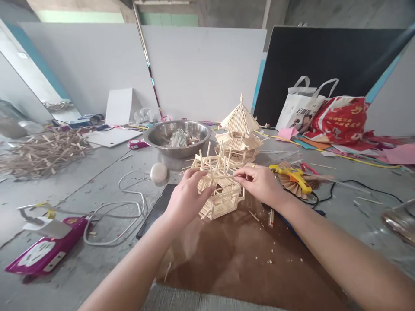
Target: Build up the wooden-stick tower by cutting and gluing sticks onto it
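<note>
A half-open pavilion model (223,203) made of thin wooden sticks stands on a brown sheet, with several upright posts rising from its top. My left hand (189,194) grips its left side, fingers curled over the upper edge and thumb at the front. On the other side, my right hand (257,181) has thumb and forefinger pinched at a thin stick (229,176) lying across the model's upper right part. Right behind is a second stick pavilion (240,125) with a pointed, tiered roof.
A steel basin (178,147) is at the back. A yellow glue gun (296,177) lies at right, a dark phone (157,211) under my left forearm's side. At left are a purple power strip (58,246), a white cable (113,205) and a wood-scrap pile (42,151). Bags (339,121) stand back right.
</note>
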`<action>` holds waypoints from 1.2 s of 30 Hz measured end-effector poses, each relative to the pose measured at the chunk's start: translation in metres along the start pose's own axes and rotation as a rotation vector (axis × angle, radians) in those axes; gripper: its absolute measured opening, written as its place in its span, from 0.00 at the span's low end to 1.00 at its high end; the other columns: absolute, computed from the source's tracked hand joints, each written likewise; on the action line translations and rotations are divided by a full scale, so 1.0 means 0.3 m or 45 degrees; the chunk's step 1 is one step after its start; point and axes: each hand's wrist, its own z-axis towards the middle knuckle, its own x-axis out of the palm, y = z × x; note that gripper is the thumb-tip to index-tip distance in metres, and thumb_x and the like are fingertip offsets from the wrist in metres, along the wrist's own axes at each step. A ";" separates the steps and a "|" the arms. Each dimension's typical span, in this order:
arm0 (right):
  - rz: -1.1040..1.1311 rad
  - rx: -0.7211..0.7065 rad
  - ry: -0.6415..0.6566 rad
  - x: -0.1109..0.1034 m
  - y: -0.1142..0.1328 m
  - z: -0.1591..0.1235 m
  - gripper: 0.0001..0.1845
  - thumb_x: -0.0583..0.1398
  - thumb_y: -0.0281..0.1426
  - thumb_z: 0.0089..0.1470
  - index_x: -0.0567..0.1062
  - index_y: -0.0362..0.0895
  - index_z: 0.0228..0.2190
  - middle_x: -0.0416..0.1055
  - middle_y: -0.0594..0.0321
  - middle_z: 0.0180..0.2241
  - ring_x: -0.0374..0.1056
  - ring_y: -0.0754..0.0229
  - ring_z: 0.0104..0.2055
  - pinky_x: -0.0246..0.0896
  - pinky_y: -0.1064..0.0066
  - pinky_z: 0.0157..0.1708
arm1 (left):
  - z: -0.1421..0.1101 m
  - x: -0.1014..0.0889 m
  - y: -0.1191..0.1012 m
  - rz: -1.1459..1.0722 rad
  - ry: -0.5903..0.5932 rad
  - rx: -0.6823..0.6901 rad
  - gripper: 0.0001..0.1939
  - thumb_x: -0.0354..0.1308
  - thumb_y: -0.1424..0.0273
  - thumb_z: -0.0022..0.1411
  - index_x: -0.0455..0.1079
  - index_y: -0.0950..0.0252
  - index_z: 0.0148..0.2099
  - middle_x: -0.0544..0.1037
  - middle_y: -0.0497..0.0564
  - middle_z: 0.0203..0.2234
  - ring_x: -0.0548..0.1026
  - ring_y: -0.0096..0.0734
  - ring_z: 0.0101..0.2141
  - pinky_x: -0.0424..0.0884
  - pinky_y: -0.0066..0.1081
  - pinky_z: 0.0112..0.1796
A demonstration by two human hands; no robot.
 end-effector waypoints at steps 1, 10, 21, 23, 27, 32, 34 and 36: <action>0.006 -0.003 0.022 0.012 0.000 0.016 0.07 0.57 0.31 0.49 0.75 0.47 0.29 0.73 0.65 0.28 0.66 0.63 0.29 0.57 0.72 0.29 | 0.011 0.007 0.002 0.015 0.014 0.000 0.17 0.52 0.61 0.54 0.63 0.60 0.47 0.66 0.51 0.46 0.71 0.29 0.30 0.67 0.31 0.31; -0.003 -0.072 0.096 0.072 -0.011 0.046 0.08 0.56 0.33 0.50 0.75 0.48 0.30 0.75 0.67 0.30 0.68 0.63 0.31 0.58 0.73 0.30 | 0.067 0.017 0.015 -0.010 0.053 0.030 0.12 0.53 0.64 0.54 0.67 0.61 0.41 0.67 0.50 0.43 0.71 0.28 0.30 0.67 0.31 0.31; -0.082 -0.217 0.033 0.081 -0.014 0.040 0.09 0.54 0.32 0.52 0.75 0.46 0.32 0.75 0.65 0.32 0.70 0.63 0.32 0.60 0.74 0.32 | 0.102 -0.004 0.017 -0.045 0.143 0.168 0.04 0.53 0.69 0.54 0.69 0.62 0.32 0.71 0.47 0.34 0.70 0.28 0.30 0.64 0.28 0.30; -0.097 -0.197 0.030 0.084 -0.015 0.038 0.09 0.54 0.32 0.52 0.74 0.46 0.31 0.75 0.65 0.31 0.70 0.63 0.32 0.60 0.74 0.31 | 0.108 -0.008 0.016 -0.062 0.183 0.168 0.04 0.52 0.71 0.54 0.68 0.62 0.30 0.72 0.46 0.32 0.70 0.28 0.30 0.63 0.27 0.29; -0.076 -0.152 0.061 0.086 -0.011 0.042 0.08 0.55 0.32 0.52 0.74 0.46 0.29 0.75 0.66 0.30 0.70 0.64 0.32 0.59 0.74 0.32 | 0.111 -0.007 0.020 -0.085 0.204 0.149 0.04 0.51 0.71 0.54 0.67 0.62 0.30 0.72 0.46 0.30 0.69 0.27 0.29 0.62 0.26 0.29; -0.057 -0.085 0.101 0.083 -0.002 0.044 0.08 0.54 0.33 0.52 0.72 0.46 0.29 0.74 0.66 0.28 0.69 0.64 0.30 0.58 0.73 0.30 | 0.112 -0.001 0.022 -0.086 0.195 0.126 0.05 0.51 0.71 0.54 0.68 0.63 0.29 0.72 0.47 0.29 0.68 0.27 0.28 0.61 0.26 0.28; -0.024 -0.006 0.105 0.082 -0.003 0.042 0.08 0.55 0.35 0.51 0.71 0.46 0.30 0.73 0.66 0.25 0.67 0.64 0.27 0.57 0.74 0.28 | 0.113 -0.001 0.021 -0.078 0.200 0.118 0.05 0.52 0.71 0.54 0.68 0.63 0.29 0.72 0.47 0.28 0.68 0.27 0.28 0.61 0.26 0.28; 0.039 0.057 0.101 0.081 -0.007 0.039 0.09 0.56 0.37 0.50 0.70 0.45 0.31 0.71 0.67 0.24 0.66 0.65 0.25 0.56 0.74 0.26 | 0.113 -0.002 0.020 -0.074 0.209 0.107 0.04 0.52 0.71 0.54 0.68 0.63 0.29 0.71 0.47 0.28 0.68 0.27 0.28 0.61 0.26 0.28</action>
